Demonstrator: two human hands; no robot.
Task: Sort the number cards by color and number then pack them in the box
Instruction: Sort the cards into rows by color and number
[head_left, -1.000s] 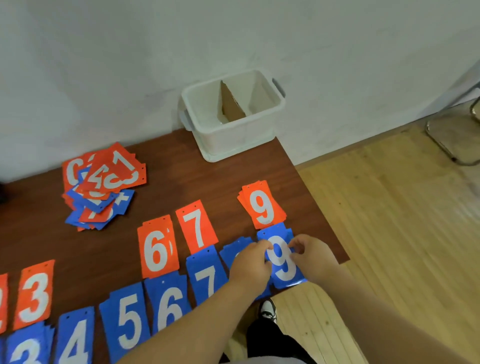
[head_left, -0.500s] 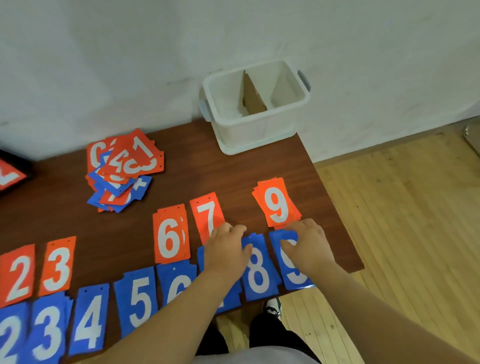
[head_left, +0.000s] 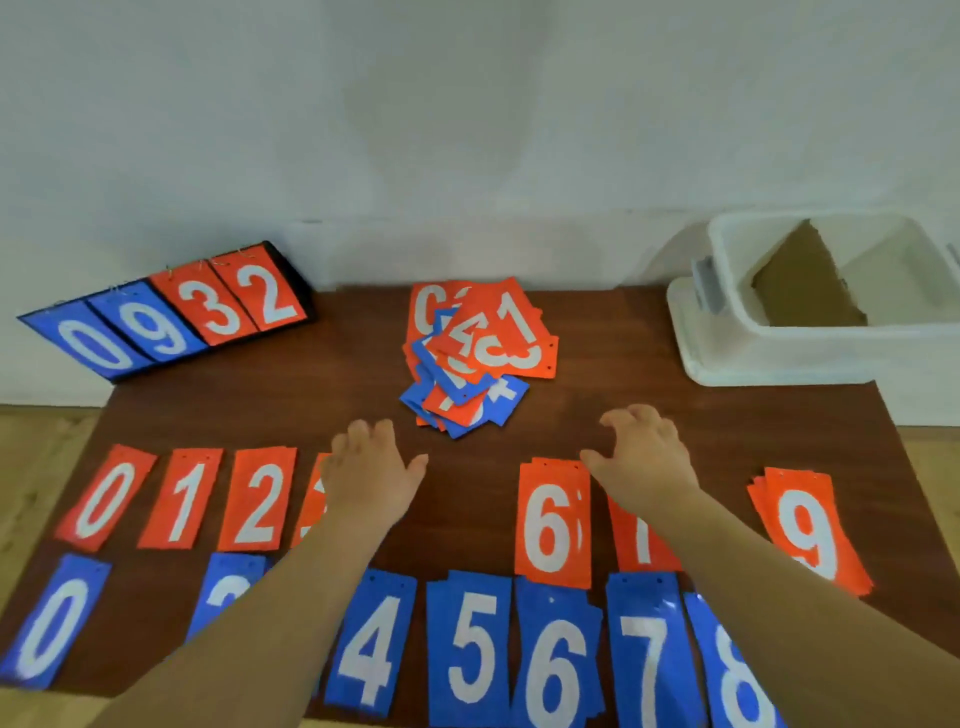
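Observation:
A mixed pile of orange and blue number cards (head_left: 475, 353) lies in the middle of the brown table (head_left: 291, 410). In front of it run two sorted rows: orange cards such as the 0 (head_left: 106, 496), the 6 (head_left: 553, 522) and the 9 (head_left: 808, 530), and blue cards such as the 0 (head_left: 52, 623), the 5 (head_left: 470, 649) and the 7 (head_left: 649, 660). My left hand (head_left: 371, 475) and my right hand (head_left: 641, 452) hover over the table just short of the pile, fingers loosely spread, holding nothing. My arms hide parts of both rows. The white box (head_left: 810, 348) stands at the far right.
A black flip scoreboard (head_left: 166, 314) showing 0 9 3 2 leans at the back left against the white wall. A brown cardboard divider (head_left: 802, 286) stands inside the box. Wooden floor shows beyond the table's left and right edges.
Both hands left the blue 8 and 9 cards at the right end and moved forward toward the mixed pile. The view swung left, bringing the scoreboard and low-number cards into sight.

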